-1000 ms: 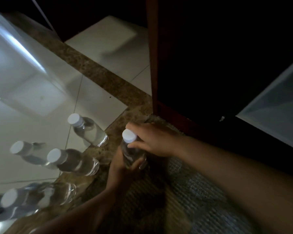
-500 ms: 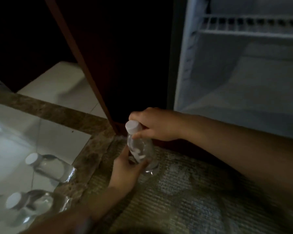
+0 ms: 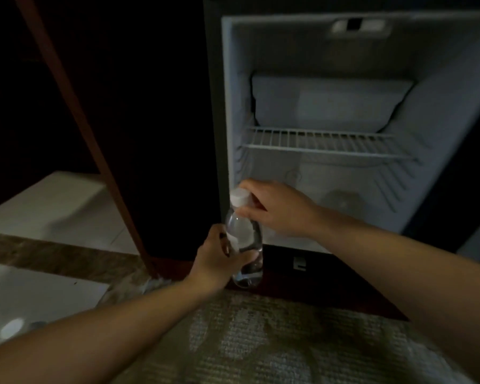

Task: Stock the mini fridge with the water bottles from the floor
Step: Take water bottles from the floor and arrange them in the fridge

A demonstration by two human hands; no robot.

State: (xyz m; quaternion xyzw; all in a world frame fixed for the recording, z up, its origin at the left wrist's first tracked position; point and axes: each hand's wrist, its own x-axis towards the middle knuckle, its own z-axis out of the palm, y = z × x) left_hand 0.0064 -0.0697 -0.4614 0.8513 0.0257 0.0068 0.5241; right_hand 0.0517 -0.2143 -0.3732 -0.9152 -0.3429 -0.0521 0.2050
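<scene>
Bottle (image 3: 244,239) between both hands (image 3: 215,259)

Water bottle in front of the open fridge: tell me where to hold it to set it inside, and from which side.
Grip the water bottle around its clear mid-body from the left, as the left hand does. It stands upright and the body is round. The right hand pinches the white cap, probably a weaker hold.

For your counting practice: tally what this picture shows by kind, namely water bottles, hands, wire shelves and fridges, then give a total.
Water bottles: 2, the held bottle and the bottle on the floor, only partly in view
Hands: 2, left hand, right hand
Wire shelves: 1
Fridges: 1
Total: 6
</scene>
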